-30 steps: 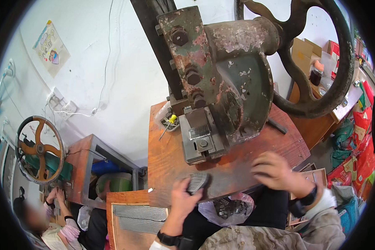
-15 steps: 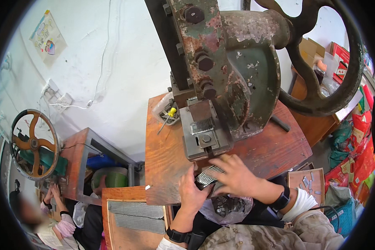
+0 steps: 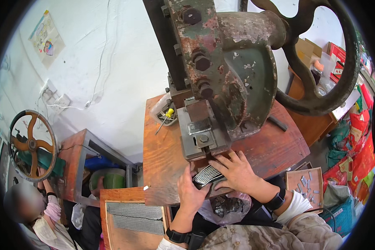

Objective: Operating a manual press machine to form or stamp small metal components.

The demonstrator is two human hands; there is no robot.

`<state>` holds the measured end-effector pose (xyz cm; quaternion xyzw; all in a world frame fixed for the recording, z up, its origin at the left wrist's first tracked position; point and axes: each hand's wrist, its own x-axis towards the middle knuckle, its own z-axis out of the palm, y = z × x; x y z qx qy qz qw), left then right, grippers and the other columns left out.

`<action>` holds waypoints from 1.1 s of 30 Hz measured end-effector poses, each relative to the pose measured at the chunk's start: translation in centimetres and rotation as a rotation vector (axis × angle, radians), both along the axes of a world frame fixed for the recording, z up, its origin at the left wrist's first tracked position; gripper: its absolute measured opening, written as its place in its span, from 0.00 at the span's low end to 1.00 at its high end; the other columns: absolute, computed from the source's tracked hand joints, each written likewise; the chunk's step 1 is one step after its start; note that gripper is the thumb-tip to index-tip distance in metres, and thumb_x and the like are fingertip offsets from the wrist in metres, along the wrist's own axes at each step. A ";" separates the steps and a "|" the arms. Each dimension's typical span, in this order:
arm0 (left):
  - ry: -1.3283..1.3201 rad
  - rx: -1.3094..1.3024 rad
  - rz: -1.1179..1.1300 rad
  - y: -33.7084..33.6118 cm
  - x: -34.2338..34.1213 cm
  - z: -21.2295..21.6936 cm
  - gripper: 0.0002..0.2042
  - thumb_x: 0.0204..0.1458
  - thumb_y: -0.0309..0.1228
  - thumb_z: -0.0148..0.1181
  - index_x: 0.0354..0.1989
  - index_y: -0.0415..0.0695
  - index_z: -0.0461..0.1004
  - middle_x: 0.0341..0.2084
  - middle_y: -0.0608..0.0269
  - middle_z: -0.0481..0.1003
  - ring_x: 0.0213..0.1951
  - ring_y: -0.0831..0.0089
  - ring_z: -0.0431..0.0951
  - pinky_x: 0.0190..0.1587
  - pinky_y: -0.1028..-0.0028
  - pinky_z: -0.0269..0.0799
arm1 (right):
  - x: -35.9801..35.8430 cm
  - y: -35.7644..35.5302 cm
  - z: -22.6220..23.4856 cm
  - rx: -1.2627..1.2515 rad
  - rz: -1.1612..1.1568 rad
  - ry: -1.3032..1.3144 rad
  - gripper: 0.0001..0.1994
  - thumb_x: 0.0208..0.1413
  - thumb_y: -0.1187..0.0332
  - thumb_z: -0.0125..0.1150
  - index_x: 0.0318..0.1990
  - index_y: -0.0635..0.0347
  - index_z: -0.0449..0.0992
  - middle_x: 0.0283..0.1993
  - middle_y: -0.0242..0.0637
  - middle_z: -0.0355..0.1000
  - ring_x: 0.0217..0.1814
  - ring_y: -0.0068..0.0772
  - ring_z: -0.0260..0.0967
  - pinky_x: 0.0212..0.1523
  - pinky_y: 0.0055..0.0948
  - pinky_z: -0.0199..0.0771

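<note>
At the near edge of the wooden bench, a row of narrow silvery metal strips lies packed side by side between my hands. My left hand closes around its left end with thumb and fingers. From the right, my right hand grips its other end, index finger along the far side and thumb at the near side, the other fingers stretched out. Just beyond them stands the steel die block of a hand press, with a ribbed metal piece on top. The strips' undersides are hidden.
Under my hands hangs a clear plastic bag of metal parts. A wooden tray holds rows of strips; another tray has loose pieces. A yellow-handled screwdriver rests in a plastic box. At left, a co-worker sits by another press wheel.
My right fingers have straightened and shifted right, exposing more of the strip row. My left hand stays nearly in place. The co-worker's joined hands have parted, and an arm now reaches up by the wheel.
</note>
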<state>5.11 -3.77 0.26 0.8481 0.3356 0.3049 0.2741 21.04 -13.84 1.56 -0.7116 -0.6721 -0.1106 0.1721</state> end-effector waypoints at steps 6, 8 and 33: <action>-0.110 -0.124 0.008 -0.5 0.0 0.1 0.51 0.29 0.24 0.73 0.65 0.37 0.46 0.43 0.50 0.71 0.48 0.57 0.71 0.49 0.65 0.68 | -1.5 0.8 1.2 -0.014 0.125 0.084 0.43 0.28 0.41 0.67 0.59 0.44 0.66 0.58 0.41 0.60 0.61 0.51 0.52 0.54 0.54 0.53; -0.154 -0.118 0.030 -0.8 0.1 -0.2 0.53 0.29 0.23 0.73 0.66 0.37 0.43 0.44 0.49 0.69 0.48 0.58 0.72 0.50 0.65 0.68 | -1.8 1.5 1.0 -0.013 0.194 0.087 0.42 0.29 0.41 0.67 0.58 0.43 0.67 0.57 0.41 0.61 0.60 0.50 0.54 0.53 0.55 0.54; 0.149 0.340 -0.041 -1.6 3.4 0.5 0.27 0.36 0.43 0.69 0.43 0.39 0.73 0.35 0.54 0.71 0.40 0.56 0.69 0.43 0.59 0.62 | 4.0 -3.1 -1.4 0.300 0.052 0.504 0.22 0.40 0.61 0.69 0.45 0.58 0.76 0.46 0.43 0.71 0.51 0.51 0.64 0.50 0.42 0.68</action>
